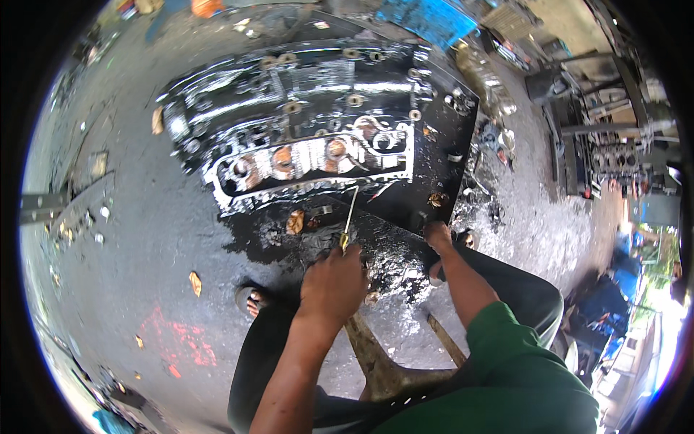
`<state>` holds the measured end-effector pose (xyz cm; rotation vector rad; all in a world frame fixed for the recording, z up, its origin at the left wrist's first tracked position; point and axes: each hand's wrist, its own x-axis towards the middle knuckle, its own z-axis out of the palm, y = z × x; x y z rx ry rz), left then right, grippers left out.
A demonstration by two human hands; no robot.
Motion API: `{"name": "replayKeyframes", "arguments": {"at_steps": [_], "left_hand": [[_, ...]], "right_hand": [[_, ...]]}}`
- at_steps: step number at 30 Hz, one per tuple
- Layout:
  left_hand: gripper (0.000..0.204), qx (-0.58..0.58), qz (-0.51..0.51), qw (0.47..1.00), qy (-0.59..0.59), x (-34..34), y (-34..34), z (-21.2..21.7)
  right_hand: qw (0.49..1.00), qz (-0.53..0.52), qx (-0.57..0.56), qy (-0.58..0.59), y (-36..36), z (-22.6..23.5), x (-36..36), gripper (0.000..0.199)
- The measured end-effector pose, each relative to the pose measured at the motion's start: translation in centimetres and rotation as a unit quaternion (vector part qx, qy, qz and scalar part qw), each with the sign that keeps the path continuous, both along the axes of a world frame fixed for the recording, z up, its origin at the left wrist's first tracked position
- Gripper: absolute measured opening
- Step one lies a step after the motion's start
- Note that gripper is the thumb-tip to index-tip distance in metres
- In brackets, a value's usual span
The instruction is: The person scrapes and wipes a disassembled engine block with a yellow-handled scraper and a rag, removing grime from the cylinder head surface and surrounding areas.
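Left hand (334, 283) fisted around screwdriver (349, 219), grip hidden, right hand (437, 236) state unclear, oily engine block (303, 137)

Daylight is bright around me, strongest at the lower right where the view washes out pale. Hard white glare flashes off the oily black engine block (303, 137). The fisheye bends everything toward a dark rim, where detail goes soft and blurred.

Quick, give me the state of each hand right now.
Left hand: closed around the yellow-handled screwdriver with the thin metal shaft.
Right hand: holds nothing visible, down near the black oily sheet; open or closed cannot be told.
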<state>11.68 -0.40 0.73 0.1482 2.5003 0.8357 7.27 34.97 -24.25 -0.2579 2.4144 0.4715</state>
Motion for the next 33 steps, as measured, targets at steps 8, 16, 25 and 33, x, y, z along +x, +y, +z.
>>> {"name": "replayKeyframes", "arguments": {"at_steps": [8,16,25,33], "left_hand": [[0.033,-0.006,-0.072,0.997,-0.008,-1.3,3.6,-2.2],[0.028,0.044,-0.02,0.999,-0.003,-2.1,4.1,-2.4],[0.018,0.19,0.097,0.955,0.204,-2.9,5.2,0.5],[0.017,0.223,0.154,0.932,0.242,-3.2,2.6,2.6]], "right_hand": [[0.872,-0.426,-0.206,0.126,-4.7,-6.2,-0.8,0.032],[0.606,-0.634,-0.473,-0.078,-8.8,0.9,-1.0,0.021],[0.648,-0.29,-0.692,-0.13,-21.0,8.3,-1.2,0.027],[0.725,-0.369,-0.563,-0.145,-19.9,8.8,-5.7,0.027]]}}
